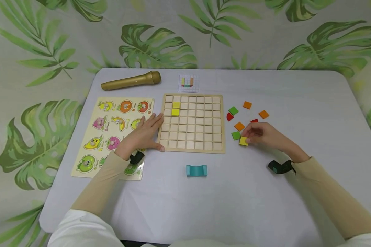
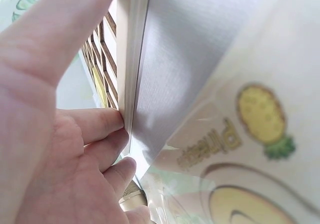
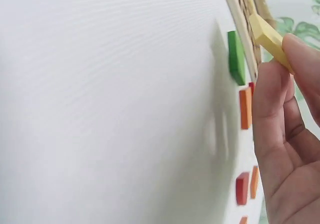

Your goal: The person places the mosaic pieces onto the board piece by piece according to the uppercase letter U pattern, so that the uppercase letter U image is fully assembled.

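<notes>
My right hand (image 1: 264, 134) pinches a yellow square tile (image 3: 269, 38) between thumb and fingertips, lifted off the table in the right wrist view. Close by lie a green tile (image 1: 236, 135) and an orange tile (image 1: 239, 126). The wooden grid board (image 1: 192, 152) lies flat, with two yellow tiles (image 1: 175, 112) one above the other in its upper left cells. My left hand (image 1: 144, 133) rests at the board's left edge, fingers extended. In the left wrist view, its fingertips (image 2: 114, 119) touch the side of the frame.
A fruit puzzle board (image 1: 89, 142) lies partly under my left arm. Behind the grid are a gold microphone (image 1: 131, 81) and a small pattern card (image 1: 188, 83). A teal curved block (image 1: 196, 171) stands in front. More orange, green and red pieces (image 1: 229, 117) lie right of the grid.
</notes>
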Demonstrator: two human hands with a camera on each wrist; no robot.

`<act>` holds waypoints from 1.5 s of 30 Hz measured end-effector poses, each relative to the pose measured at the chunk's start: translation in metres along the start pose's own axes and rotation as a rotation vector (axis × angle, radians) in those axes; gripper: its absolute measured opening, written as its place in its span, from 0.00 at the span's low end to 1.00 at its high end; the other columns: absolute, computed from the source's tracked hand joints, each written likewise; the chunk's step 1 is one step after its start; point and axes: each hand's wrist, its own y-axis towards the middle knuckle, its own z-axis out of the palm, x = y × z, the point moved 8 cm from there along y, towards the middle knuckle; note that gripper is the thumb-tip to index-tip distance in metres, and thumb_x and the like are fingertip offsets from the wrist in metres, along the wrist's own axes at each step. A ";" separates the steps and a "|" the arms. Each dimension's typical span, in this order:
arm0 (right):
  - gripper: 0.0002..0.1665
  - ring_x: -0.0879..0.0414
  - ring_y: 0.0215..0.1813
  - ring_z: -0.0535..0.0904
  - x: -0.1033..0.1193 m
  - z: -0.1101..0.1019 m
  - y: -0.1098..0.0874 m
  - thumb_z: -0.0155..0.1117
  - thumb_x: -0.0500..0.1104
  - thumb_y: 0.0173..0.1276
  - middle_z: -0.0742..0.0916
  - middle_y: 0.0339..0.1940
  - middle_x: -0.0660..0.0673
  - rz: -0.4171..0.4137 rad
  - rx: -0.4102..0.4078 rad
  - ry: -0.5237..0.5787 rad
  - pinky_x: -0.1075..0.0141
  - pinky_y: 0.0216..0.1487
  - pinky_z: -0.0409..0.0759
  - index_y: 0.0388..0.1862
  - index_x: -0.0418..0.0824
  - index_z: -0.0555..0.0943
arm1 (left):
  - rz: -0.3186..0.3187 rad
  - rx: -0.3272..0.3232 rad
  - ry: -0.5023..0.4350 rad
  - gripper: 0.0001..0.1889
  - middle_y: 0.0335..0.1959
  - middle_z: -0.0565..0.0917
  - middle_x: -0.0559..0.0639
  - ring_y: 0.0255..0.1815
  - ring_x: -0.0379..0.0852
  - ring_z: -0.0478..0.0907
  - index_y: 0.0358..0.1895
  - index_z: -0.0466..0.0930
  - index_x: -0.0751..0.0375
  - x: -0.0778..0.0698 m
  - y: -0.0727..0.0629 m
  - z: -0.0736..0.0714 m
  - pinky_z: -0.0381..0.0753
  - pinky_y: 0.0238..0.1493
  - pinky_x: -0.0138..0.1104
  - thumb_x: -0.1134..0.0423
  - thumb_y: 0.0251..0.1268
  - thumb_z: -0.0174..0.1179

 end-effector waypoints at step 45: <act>0.05 0.53 0.36 0.77 0.112 0.106 0.189 0.63 0.32 0.62 0.83 0.33 0.44 -0.146 0.085 -0.083 0.65 0.41 0.75 0.38 0.36 0.82 | -0.015 0.010 0.021 0.62 0.77 0.40 0.59 0.76 0.58 0.33 0.75 0.42 0.70 0.004 0.001 0.000 0.30 0.70 0.56 0.39 0.45 0.71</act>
